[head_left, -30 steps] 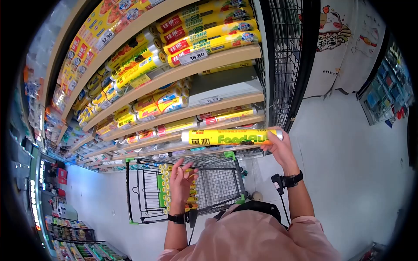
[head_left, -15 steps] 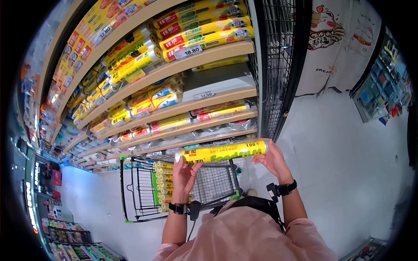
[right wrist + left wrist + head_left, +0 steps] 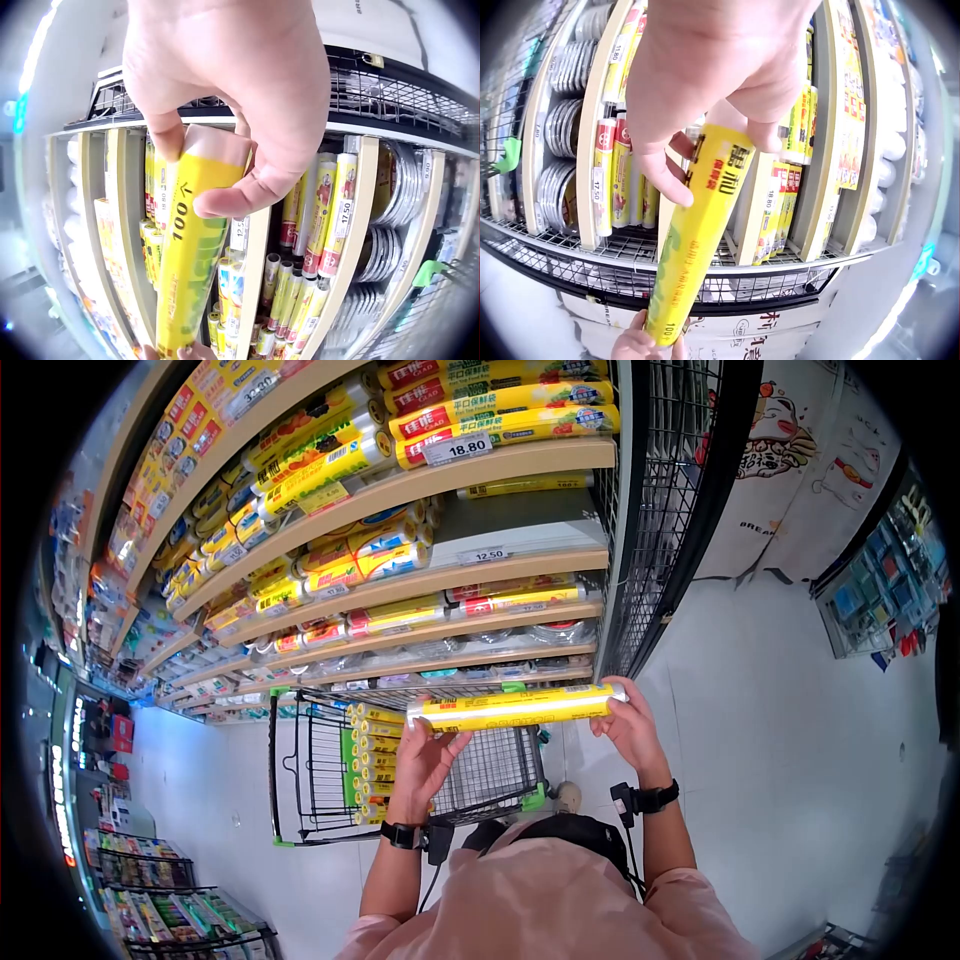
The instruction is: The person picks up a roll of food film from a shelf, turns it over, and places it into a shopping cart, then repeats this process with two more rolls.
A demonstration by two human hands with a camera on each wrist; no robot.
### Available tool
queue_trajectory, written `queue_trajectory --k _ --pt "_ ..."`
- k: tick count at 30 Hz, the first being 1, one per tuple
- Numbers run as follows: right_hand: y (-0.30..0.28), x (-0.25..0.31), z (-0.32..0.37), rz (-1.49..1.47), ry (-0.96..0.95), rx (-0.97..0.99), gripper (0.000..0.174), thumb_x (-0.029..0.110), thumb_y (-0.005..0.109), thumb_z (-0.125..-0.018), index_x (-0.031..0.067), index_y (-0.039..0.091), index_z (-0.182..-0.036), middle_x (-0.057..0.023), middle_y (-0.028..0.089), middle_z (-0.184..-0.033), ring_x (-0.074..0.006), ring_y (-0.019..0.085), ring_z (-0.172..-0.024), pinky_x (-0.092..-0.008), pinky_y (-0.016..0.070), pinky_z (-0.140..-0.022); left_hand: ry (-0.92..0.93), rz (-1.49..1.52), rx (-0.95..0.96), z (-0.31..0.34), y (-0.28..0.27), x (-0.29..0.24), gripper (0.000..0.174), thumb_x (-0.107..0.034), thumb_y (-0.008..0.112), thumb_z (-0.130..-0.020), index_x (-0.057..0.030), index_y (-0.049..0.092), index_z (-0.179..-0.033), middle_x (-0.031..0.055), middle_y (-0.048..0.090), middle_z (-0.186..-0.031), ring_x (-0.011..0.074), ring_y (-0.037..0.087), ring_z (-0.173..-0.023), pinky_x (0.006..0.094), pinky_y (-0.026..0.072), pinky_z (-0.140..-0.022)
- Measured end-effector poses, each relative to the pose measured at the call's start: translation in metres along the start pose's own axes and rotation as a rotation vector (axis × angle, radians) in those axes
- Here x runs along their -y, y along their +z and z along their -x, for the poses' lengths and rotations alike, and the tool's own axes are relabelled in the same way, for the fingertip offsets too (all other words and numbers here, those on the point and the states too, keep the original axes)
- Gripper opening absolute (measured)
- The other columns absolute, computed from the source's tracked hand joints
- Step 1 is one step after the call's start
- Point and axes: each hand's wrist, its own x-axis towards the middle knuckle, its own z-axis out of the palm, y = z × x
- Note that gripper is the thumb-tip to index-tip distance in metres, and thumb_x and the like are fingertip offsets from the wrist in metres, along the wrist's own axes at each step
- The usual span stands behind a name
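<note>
A yellow roll of food bags (image 3: 515,708) lies level between my two hands, over the far side of the shopping cart in the head view. My left hand (image 3: 428,758) grips its left end, thumb on one side and fingers on the other. The other end is pinched by my right hand (image 3: 630,728). In the left wrist view the roll's (image 3: 697,232) printed label shows; in the right wrist view its pale end and a "100" mark show beside my right thumb. Similar yellow rolls (image 3: 378,760) are lined up inside the cart (image 3: 490,775).
Shelves (image 3: 480,565) in front carry yellow rolls and price tags. One shelf has a bare grey stretch (image 3: 515,525) above the 12.50 tag. A black wire mesh panel (image 3: 670,490) closes the shelf's right end. Pale floor (image 3: 790,740) extends to the right.
One second ago only my right hand held the roll; my left hand has since come up and taken its other end. The roll has moved left and lower and turned, so the large green print is hidden from above.
</note>
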Motion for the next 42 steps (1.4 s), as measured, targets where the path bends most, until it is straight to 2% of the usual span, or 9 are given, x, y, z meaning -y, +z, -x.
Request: queue_trajectory --k 5,11,17,22,26,34,37,41,42 --pt "0.011 -0.011 0.0 -0.087 -0.003 -0.06 0.031 0.021 0.048 -0.102 0.0033 0.047 -0.127 -0.0154 0.062 -0.102 -0.0229 0.059 -0.072 -0.0318 0.0484 -0.065 -0.017 0.0 -0.043 0.001 -0.03 0.0 0.04 -0.025 0.062 -0.097 -0.0134 0.047 -0.133 0.0127 0.053 -0.133 0.0326 0.055 -0.121 0.0518 0.0499 -0.102" --pt "0.023 -0.032 0.0 -0.069 0.03 -0.006 0.037 0.037 0.04 -0.106 0.0042 0.049 -0.12 -0.0148 0.062 -0.099 -0.0225 0.058 -0.066 -0.032 0.0486 -0.059 -0.022 -0.065 -0.02 0.008 -0.047 -0.023 0.038 -0.019 0.059 -0.099 -0.0142 0.043 -0.133 0.0123 0.052 -0.134 0.0333 0.055 -0.121 0.0524 0.0498 -0.102" --pt "0.084 -0.043 0.011 0.132 0.007 -0.126 0.032 0.034 0.042 -0.107 0.005 0.049 -0.119 -0.0146 0.063 -0.101 -0.0191 0.061 -0.067 -0.0287 0.0511 -0.06 -0.05 0.042 0.022 0.021 -0.064 -0.061 0.05 -0.006 0.053 -0.099 -0.0127 0.033 -0.145 0.0177 0.051 -0.132 0.0351 0.059 -0.116 0.0481 0.0535 -0.1" --pt "0.113 -0.066 0.019 0.153 -0.038 -0.16 0.028 0.012 0.05 -0.1 0.007 0.048 -0.127 -0.0176 0.067 -0.106 -0.0239 0.066 -0.079 -0.0322 0.0548 -0.07 -0.045 0.157 0.059 0.03 -0.096 -0.078 0.046 -0.009 0.055 -0.099 -0.0129 0.037 -0.141 0.0185 0.051 -0.13 0.035 0.055 -0.121 0.0491 0.052 -0.102" --pt "0.14 -0.082 0.027 0.179 -0.049 -0.146 0.035 0.014 0.046 -0.102 0.0076 0.042 -0.136 -0.0161 0.065 -0.111 -0.0278 0.067 -0.088 -0.0355 0.0559 -0.078 0.02 0.264 0.143 0.037 -0.125 -0.091 0.047 -0.011 0.059 -0.097 -0.0152 0.037 -0.139 0.0159 0.051 -0.131 0.0349 0.053 -0.123 0.0499 0.05 -0.103" --pt "0.176 -0.115 0.044 0.122 -0.049 -0.136 0.029 0.022 0.045 -0.105 0.0062 0.043 -0.129 -0.0179 0.062 -0.114 -0.0288 0.068 -0.092 -0.0378 0.0576 -0.079 0.102 0.248 0.361 0.055 -0.163 -0.119 0.056 -0.013 0.068 -0.091 -0.0166 0.041 -0.14 0.014 0.052 -0.133 0.0354 0.049 -0.128 0.0553 0.0425 -0.108" --pt "0.201 -0.13 0.053 0.106 -0.16 -0.103 0.027 0.017 0.047 -0.103 0.0057 0.043 -0.128 -0.0176 0.059 -0.119 -0.0296 0.065 -0.1 -0.0412 0.0573 -0.083 0.122 0.402 0.289 0.057 -0.172 -0.123 0.05 -0.008 0.064 -0.093 -0.0117 0.041 -0.137 0.0161 0.052 -0.134 0.0356 0.05 -0.128 0.0555 0.0407 -0.109" --pt "0.222 -0.139 0.054 0.123 -0.257 0.002 0.031 0.008 0.053 -0.1 0.0058 0.042 -0.128 -0.0176 0.056 -0.124 -0.031 0.06 -0.113 -0.0464 0.0545 -0.092 -0.07 0.382 0.207 0.064 -0.19 -0.135 0.042 -0.015 0.056 -0.099 -0.0137 0.042 -0.138 0.0142 0.053 -0.135 0.0357 0.046 -0.132 0.0605 0.0395 -0.109" --pt "0.225 -0.138 0.053 0.133 -0.244 0.027 0.037 0.006 0.053 -0.099 0.0065 0.04 -0.133 -0.0182 0.054 -0.126 -0.0327 0.057 -0.118 -0.0495 0.0513 -0.097 -0.054 0.368 0.206 0.07 -0.185 -0.141 0.042 -0.017 0.056 -0.099 -0.0207 0.041 -0.138 0.0124 0.052 -0.135 0.0342 0.046 -0.131 0.0629 0.039 -0.108"
